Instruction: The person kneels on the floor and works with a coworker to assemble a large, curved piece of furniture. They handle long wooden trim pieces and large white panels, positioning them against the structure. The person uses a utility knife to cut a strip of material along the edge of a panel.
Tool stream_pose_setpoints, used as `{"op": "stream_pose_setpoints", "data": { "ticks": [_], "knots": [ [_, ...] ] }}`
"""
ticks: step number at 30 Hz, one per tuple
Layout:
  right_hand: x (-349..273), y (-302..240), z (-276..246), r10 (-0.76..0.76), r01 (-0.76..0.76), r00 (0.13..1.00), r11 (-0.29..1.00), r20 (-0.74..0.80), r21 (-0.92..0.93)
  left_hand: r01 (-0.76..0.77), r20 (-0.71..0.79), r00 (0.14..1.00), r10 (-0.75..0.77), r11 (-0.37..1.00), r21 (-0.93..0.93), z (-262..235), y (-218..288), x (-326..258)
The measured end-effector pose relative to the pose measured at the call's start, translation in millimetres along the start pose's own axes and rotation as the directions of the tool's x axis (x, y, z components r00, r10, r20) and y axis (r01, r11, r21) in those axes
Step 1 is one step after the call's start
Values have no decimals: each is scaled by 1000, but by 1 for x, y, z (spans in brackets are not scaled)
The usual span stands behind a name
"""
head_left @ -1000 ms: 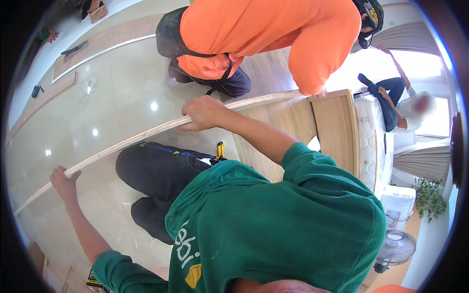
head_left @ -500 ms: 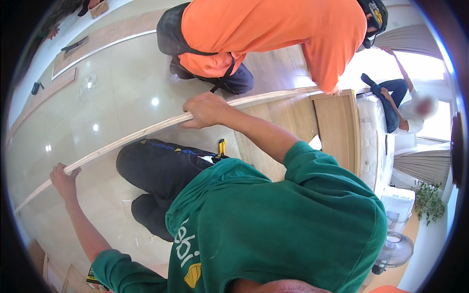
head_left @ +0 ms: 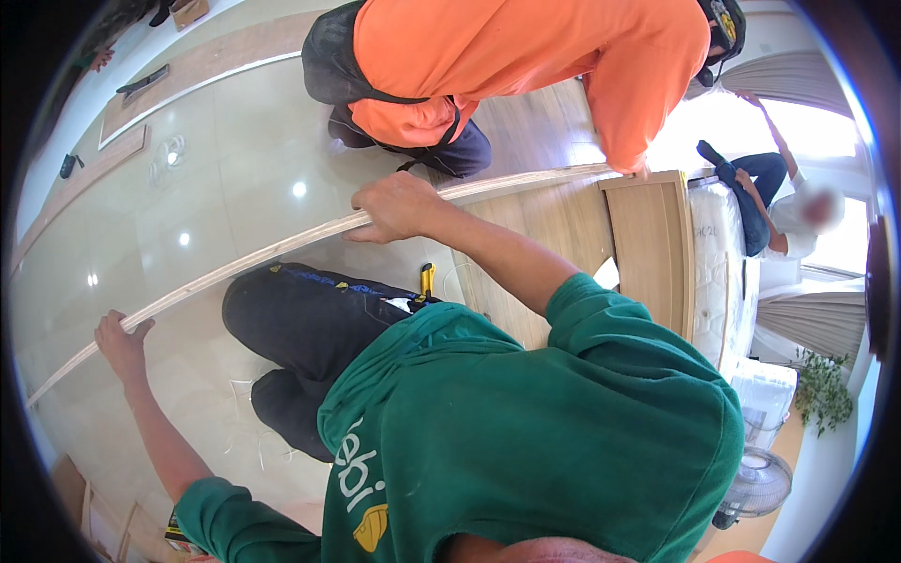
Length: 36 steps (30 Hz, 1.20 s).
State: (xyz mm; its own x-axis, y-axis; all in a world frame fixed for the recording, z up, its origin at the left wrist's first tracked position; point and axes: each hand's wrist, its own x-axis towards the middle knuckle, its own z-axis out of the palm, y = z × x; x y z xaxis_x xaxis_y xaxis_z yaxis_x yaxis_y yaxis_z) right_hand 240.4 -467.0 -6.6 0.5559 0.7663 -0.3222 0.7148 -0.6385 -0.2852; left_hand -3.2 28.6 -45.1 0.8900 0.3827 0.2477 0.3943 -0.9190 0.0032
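A long wooden panel [head_left: 272, 253], seen along its pale thin edge, runs on a slant from the lower left to the upper right. My left hand [head_left: 122, 345] grips this edge near its left end, thumb on one side and fingers on the other. Farther along, my right hand [head_left: 399, 206] is closed over the same edge. A co-worker in an orange top [head_left: 526, 47] kneels across from me, one hand close to the panel's far right end; whether it grips there is hard to see. Beside my thigh, a yellow-handled tool [head_left: 427, 280] pokes out at my pocket.
To the right stand a wooden bed frame or cabinet [head_left: 652, 267] and a plastic-wrapped mattress [head_left: 718, 235], with a seated person [head_left: 784, 220]. A fan [head_left: 758, 483] and a plant [head_left: 824, 399] are at lower right. Flat boards [head_left: 117, 174] lie on the tiled floor at upper left.
Both my hands keep their hold and the panel has barely moved. The orange-clad co-worker has shifted slightly to the right.
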Motion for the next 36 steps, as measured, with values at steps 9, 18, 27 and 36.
{"op": "stream_pose_setpoints", "data": {
  "ticks": [9,18,27,36],
  "knots": [
    [-2,-1,2,8,-8,1000,1000,-16,-4,-30,-28,999,30,1000,1,1,2,0],
    [-1,0,5,1,-2,999,1000,-33,-26,3,-8,1000,-3,1000,-11,1,6,0],
    [-1,3,8,1,-1,999,1000,-48,-13,60,41,997,-61,998,30,5,0,0],
    [-3,2,7,-3,3,998,1000,-70,-3,49,44,998,-50,999,15,2,1,1]
  ]
}}
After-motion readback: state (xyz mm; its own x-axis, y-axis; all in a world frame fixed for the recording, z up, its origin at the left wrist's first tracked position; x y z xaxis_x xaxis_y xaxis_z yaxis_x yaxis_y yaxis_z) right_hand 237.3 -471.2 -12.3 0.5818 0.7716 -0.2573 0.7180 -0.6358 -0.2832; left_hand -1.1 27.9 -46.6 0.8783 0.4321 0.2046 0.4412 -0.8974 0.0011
